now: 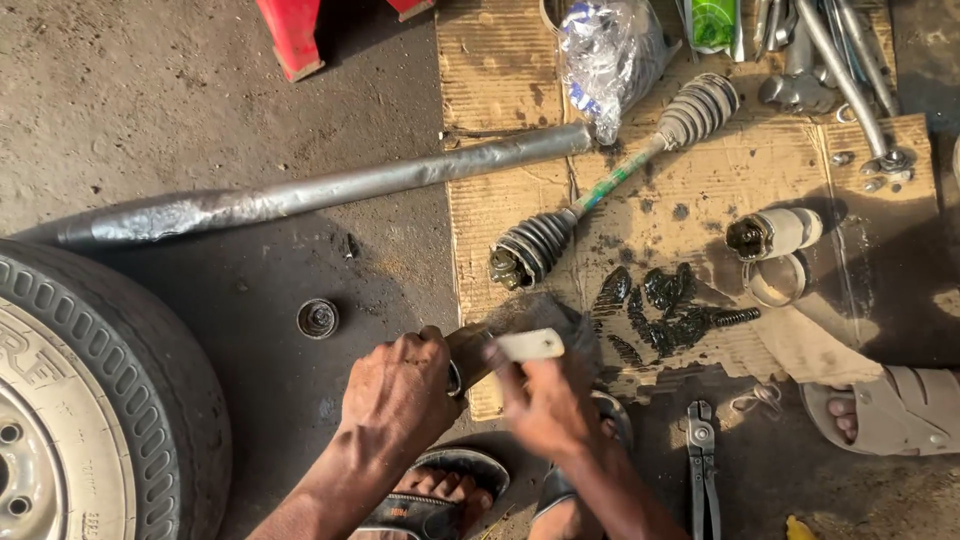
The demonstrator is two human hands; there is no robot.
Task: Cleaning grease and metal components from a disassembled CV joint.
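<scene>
Left hand (400,390) grips metal part (468,362); right hand (545,400) pinches pale strip (530,345).

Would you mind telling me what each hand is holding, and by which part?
The left hand grips a dark metal part around its near end. The right hand pinches a pale flat tool by its near end; motion blur hides finer detail.

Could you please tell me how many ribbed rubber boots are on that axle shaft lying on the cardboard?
2. One ribbed boot sits at the shaft's lower-left end, near the cardboard's left side; the other ribbed boot is at the upper-right end, beside the plastic bag. None looks hidden.
</scene>
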